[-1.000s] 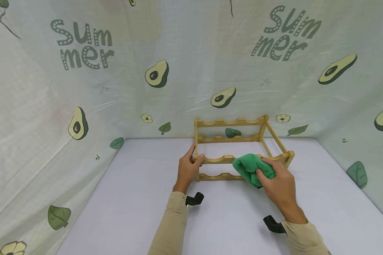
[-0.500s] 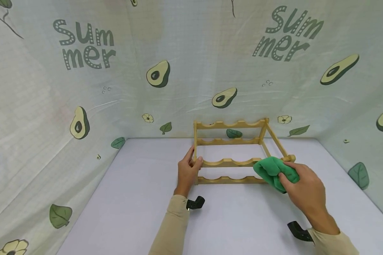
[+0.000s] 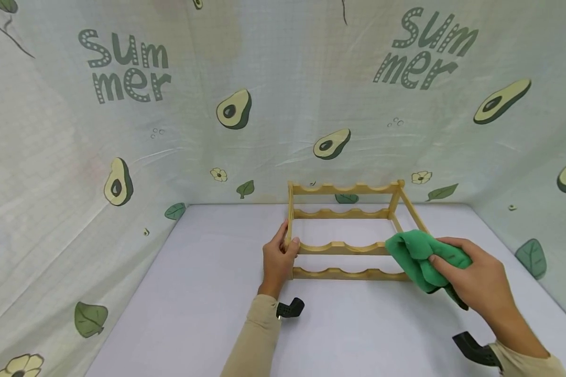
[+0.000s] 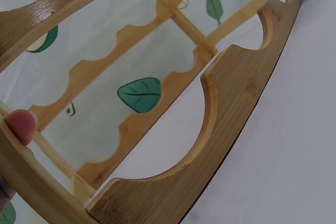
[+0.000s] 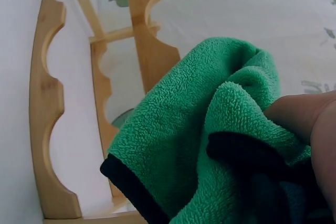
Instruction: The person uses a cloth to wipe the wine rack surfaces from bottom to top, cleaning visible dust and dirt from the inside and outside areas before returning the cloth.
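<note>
A two-tier wooden bottle rack (image 3: pixel 337 248) with scalloped rails stands on the white table. My left hand (image 3: pixel 278 262) grips its left front post; in the left wrist view a fingertip (image 4: pixel 22 125) shows against the wood. At the rack's front right corner, my right hand (image 3: pixel 481 277) holds a folded green cloth (image 3: pixel 426 256) with dark edging. The cloth covers that corner and the right end of the upper front rail. In the right wrist view, the fluffy green cloth (image 5: pixel 173 114) hides part of the rack, and the thumb presses into its folds.
Behind the rack hangs a pale curtain (image 3: pixel 283 78) printed with avocados, leaves and lettering. The white table (image 3: pixel 207 303) extends to the left and in front of the rack. A black wrist camera mount (image 3: pixel 290 308) sits at the left cuff.
My right hand has moved right along the upper front rail with the cloth, to the corner. The rack has shifted slightly nearer. My left hand keeps its grip on the post.
</note>
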`<state>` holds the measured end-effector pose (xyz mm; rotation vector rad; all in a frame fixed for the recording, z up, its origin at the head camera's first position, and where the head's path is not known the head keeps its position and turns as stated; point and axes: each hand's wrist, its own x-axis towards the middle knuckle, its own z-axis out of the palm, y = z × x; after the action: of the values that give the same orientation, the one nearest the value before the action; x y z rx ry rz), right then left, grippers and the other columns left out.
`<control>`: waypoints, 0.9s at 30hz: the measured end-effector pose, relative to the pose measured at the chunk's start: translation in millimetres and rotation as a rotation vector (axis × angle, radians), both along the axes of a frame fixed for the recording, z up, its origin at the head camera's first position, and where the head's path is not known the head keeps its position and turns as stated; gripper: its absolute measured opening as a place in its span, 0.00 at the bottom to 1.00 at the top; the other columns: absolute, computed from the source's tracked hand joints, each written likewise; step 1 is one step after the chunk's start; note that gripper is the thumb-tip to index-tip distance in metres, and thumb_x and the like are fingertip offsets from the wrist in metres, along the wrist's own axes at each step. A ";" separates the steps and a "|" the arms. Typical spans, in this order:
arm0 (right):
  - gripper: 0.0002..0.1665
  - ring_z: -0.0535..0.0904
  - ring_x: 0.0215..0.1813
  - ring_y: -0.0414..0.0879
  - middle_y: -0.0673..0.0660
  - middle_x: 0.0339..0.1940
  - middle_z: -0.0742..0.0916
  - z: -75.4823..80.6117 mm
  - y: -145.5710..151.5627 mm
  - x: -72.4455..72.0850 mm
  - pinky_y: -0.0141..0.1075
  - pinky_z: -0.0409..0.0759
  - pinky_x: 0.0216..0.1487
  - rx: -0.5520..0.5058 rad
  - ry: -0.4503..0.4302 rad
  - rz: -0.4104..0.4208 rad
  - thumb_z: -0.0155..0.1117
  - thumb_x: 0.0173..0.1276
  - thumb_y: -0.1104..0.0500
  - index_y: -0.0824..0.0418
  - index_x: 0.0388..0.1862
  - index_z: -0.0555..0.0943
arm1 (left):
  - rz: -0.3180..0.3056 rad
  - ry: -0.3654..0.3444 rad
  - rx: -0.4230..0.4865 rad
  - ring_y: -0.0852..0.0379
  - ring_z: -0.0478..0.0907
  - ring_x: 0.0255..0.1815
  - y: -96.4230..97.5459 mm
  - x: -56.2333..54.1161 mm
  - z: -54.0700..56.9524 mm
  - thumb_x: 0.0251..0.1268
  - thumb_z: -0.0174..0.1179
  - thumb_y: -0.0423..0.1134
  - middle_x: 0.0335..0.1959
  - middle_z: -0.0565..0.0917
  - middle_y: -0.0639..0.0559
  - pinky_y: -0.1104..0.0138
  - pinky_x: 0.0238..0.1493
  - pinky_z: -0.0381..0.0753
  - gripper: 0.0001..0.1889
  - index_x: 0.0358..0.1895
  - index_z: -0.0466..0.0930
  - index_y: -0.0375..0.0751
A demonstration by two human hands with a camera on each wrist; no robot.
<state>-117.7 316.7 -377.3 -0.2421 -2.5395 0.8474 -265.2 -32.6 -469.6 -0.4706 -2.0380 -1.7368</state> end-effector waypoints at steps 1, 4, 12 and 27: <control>0.29 0.77 0.43 0.55 0.70 0.52 0.83 1.8 0.9 -0.2 0.33 0.73 0.26 -0.005 -0.015 0.004 0.71 0.66 0.49 0.61 0.62 0.80 | 0.000 0.004 0.004 0.63 0.73 0.17 0.2 1.1 -0.1 0.67 0.61 0.39 0.18 0.80 0.56 0.70 0.18 0.72 0.28 0.70 0.73 0.40; 0.30 0.76 0.43 0.52 0.70 0.53 0.82 8.8 3.0 -1.2 0.36 0.74 0.26 -0.023 -0.043 0.021 0.70 0.67 0.47 0.61 0.63 0.79 | 0.006 0.006 0.002 0.63 0.72 0.17 0.8 4.4 -0.4 0.67 0.61 0.40 0.18 0.79 0.56 0.70 0.18 0.71 0.28 0.70 0.73 0.41; 0.31 0.74 0.37 0.35 0.63 0.55 0.80 34.5 6.1 -16.7 0.37 0.78 0.27 -0.121 -0.029 0.107 0.70 0.67 0.46 0.60 0.64 0.77 | 0.008 0.043 0.000 0.63 0.69 0.16 0.2 6.0 -6.7 0.66 0.60 0.41 0.18 0.78 0.57 0.70 0.15 0.68 0.28 0.70 0.73 0.43; 0.36 0.78 0.48 0.54 0.71 0.63 0.77 61.0 -9.2 -96.1 0.37 0.82 0.36 -0.177 -0.184 0.346 0.69 0.69 0.45 0.65 0.67 0.74 | -0.008 0.103 0.003 0.64 0.73 0.19 -1.4 15.8 -11.5 0.66 0.61 0.41 0.20 0.81 0.56 0.72 0.17 0.72 0.29 0.71 0.72 0.40</control>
<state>-213.8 307.4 -316.3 0.0739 -2.7234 1.2346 -249.5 -34.0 -481.2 -0.5562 -1.9635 -1.6840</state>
